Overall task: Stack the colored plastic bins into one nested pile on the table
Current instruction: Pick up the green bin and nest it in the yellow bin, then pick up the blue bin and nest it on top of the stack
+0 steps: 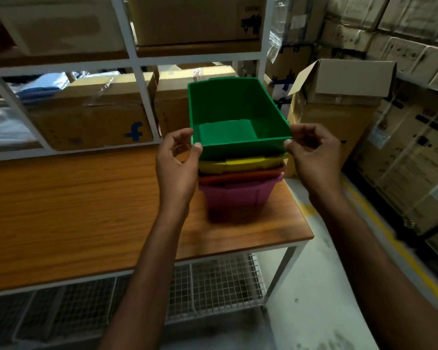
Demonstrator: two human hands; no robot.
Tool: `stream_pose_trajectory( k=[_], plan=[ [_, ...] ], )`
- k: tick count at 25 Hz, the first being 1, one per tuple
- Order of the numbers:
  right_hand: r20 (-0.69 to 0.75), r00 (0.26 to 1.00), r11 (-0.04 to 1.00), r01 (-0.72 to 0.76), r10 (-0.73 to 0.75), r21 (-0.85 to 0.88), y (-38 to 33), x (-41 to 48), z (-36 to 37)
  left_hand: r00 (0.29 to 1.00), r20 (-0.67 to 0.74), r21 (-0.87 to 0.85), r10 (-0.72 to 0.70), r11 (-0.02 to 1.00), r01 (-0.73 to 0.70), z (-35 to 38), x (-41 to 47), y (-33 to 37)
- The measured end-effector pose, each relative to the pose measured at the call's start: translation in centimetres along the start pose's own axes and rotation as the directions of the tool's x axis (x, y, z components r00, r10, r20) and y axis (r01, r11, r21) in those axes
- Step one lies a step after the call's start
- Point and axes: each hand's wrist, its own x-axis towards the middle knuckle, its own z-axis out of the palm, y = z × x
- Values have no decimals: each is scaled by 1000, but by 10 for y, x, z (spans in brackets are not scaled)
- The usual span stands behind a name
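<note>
Warehouse shelving and cardboard boxes surround a wooden desk (74,210). Right of centre, four bins sit nested on it: purple bin (235,198), red bin (238,178), yellow bin (250,163), green bin (233,114) topmost. The left hand (177,165) and right hand (314,157) each pinch a near rim corner of the green bin. Stacking looks nearly finished; no loose bins show.

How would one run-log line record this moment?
left hand: pinches green bin rim | right hand: pinches rim | below: yellow bin, red bin, purple bin | on table
</note>
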Motion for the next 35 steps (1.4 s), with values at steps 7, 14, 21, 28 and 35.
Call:
stream_pose_trajectory(
  k=[7,14,21,28,35],
  plan=[
    [328,944,999,-42,39,2,2,-84,-34,999,-46,104,18,994,-13,-19,-102,6],
    [564,825,998,-55,49,-7,20,-170,-63,997,-83,356,2,934,28,-40,-226,1],
    [703,711,1000,-25,23,-8,31,-260,-58,983,-181,455,-43,882,123,-88,-314,-18],
    [827,562,994,77,20,-77,31,-346,-1,948,-253,500,-194,812,300,-187,-362,-49],
    [867,496,981,187,-49,-51,-1,-476,105,902,-356,524,-243,747,408,-345,-397,-75]
  ],
)
